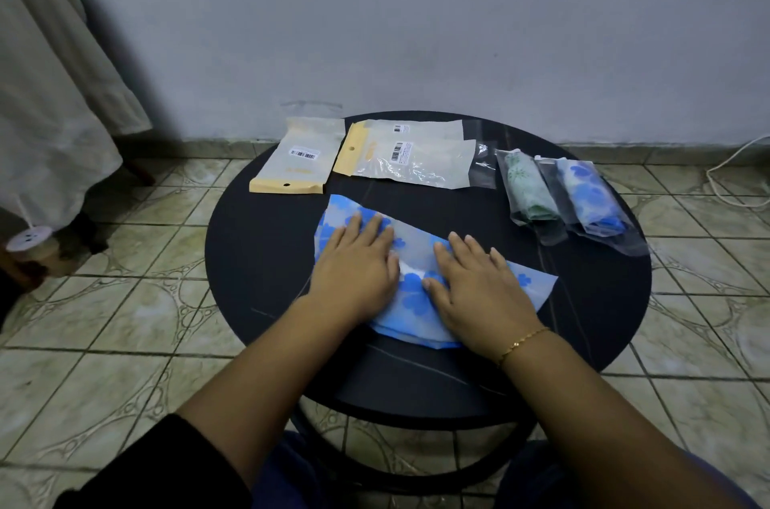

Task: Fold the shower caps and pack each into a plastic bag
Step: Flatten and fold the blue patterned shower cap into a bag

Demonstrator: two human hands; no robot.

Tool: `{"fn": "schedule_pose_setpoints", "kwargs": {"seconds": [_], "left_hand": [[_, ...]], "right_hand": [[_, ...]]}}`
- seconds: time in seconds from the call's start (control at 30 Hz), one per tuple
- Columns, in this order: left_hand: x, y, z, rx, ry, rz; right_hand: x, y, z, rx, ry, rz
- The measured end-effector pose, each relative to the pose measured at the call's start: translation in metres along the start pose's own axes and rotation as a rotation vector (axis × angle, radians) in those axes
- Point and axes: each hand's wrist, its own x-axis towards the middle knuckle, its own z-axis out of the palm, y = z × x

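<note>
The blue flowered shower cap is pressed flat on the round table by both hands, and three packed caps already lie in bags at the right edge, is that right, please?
Not quite: the head view shows two packed caps at the right edge, a green packed cap and a blue packed cap. The rest holds: the left hand and right hand press the blue flowered shower cap flat on the round table.

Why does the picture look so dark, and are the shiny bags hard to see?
Head view: dim, bluish room light; the black table swallows detail; the clear bags catch small white glare; the wide lens bends the floor tiles at the edges; both hands and the blue-flowered cap look sharp.
</note>
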Motion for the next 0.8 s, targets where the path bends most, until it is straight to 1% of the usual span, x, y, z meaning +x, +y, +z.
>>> {"fn": "schedule_pose_setpoints", "kwargs": {"seconds": [0.07,0.2,0.37,0.43,0.5,0.57,0.67,0.7,0.73,0.8], "left_hand": [[-0.001,-0.006,0.003,-0.041,-0.066,-0.033],[0.000,-0.015,0.005,-0.051,-0.130,-0.085],[0.003,-0.026,0.003,-0.038,-0.196,-0.179],[0.002,-0.027,0.001,-0.022,-0.204,-0.191],[0.000,-0.024,-0.001,0.028,-0.195,-0.207],[-0.002,-0.017,-0.002,0.093,-0.142,-0.215],[0.001,-0.002,-0.005,0.102,0.028,-0.112],[0.005,0.001,-0.007,0.079,0.057,-0.069],[0.010,0.002,-0.007,0.060,0.055,-0.043],[0.019,-0.001,-0.007,0.052,-0.038,-0.049]], "right_hand": [[-0.003,0.004,0.003,-0.028,-0.028,0.040],[-0.004,0.011,0.003,-0.011,-0.078,0.125],[-0.005,0.012,0.004,-0.005,-0.091,0.144],[-0.005,0.012,0.004,-0.005,-0.094,0.147],[-0.005,0.012,0.004,-0.007,-0.097,0.147],[-0.005,0.011,0.004,-0.006,-0.097,0.146],[-0.005,0.011,0.005,-0.001,-0.085,0.144],[-0.005,0.011,0.005,-0.002,-0.082,0.142],[-0.005,0.011,0.005,-0.003,-0.080,0.141],[-0.005,0.012,0.006,-0.007,-0.081,0.140]]}}
